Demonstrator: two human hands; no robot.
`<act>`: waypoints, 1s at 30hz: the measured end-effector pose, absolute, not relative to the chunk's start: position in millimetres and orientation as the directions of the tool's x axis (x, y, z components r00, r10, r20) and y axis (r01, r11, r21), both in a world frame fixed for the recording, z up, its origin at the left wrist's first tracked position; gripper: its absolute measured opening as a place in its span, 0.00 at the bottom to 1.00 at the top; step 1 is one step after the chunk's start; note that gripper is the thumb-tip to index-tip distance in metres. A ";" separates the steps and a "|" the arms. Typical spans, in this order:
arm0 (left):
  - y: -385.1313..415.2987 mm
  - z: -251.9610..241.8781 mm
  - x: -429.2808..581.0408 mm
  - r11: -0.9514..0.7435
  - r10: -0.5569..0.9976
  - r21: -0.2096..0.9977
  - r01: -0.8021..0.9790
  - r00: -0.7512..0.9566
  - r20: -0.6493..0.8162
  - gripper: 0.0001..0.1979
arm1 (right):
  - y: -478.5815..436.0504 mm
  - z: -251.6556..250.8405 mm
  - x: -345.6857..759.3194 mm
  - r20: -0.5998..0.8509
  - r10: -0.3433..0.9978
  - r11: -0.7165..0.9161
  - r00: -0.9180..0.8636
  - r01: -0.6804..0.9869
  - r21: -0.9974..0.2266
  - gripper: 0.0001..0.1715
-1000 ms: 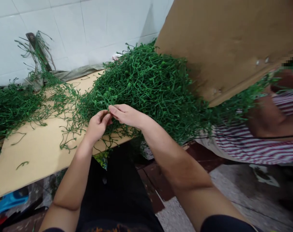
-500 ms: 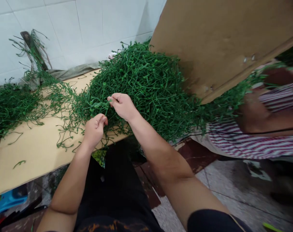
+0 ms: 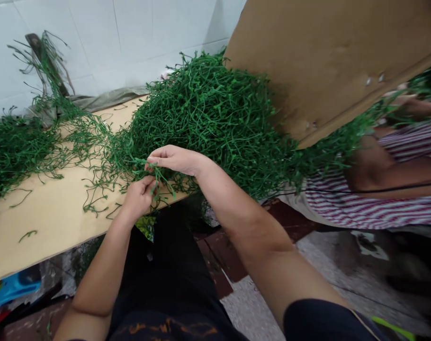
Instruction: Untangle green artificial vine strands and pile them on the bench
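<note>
Both hands meet at the near edge of the pale board (image 3: 55,208), right by the big green pile (image 3: 204,109), presumably to keep loose stems within easy reach and over a flat surface. Second heap (image 3: 20,142) sits at the far left end; the gap between has scattered strands, so probably spread out to stay apart from the main mass. Brown panel (image 3: 329,61) stands tilted at the pile's right side, maybe as a divider; beyond it, a co-worker's striped clothing (image 3: 372,203). Left hand (image 3: 141,195): fingers curled, thumb pressed in, gripping a few green stems (image 3: 159,174), likely low down to steady them. Stems rise from the left fingertips toward the other hand, some loose ends poking out to the right, over the board edge. Right hand (image 3: 171,158) is just above, palm down, fingers bent over the upper part of the same stems, thumb alongside; strands touch or pass by its fingertips, can't tell if they're pinched. Held stems lie between both hands, in front of the pile.
</note>
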State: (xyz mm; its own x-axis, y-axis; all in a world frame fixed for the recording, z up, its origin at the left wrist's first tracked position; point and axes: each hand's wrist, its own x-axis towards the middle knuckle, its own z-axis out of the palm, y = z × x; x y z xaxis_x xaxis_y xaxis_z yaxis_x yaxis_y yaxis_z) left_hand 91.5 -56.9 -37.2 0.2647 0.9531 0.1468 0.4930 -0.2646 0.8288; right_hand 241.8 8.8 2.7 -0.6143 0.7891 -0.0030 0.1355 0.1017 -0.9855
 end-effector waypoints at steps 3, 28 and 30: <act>-54.8 -38.5 90.8 -0.186 0.975 0.856 0.483 0.200 0.099 0.12 | 9.4 3.2 235.9 -0.032 0.753 0.090 -0.658 0.150 -0.985 0.12; -75.8 -31.1 84.2 -0.165 0.976 0.594 0.787 0.044 0.212 0.13 | 16.7 -1.0 198.9 0.316 0.926 0.375 -0.206 0.603 -0.705 0.14; -78.9 -29.2 87.2 -0.161 0.978 0.641 0.750 0.033 0.206 0.14 | 23.0 -2.1 193.3 0.333 0.924 0.378 -0.189 0.592 -0.712 0.14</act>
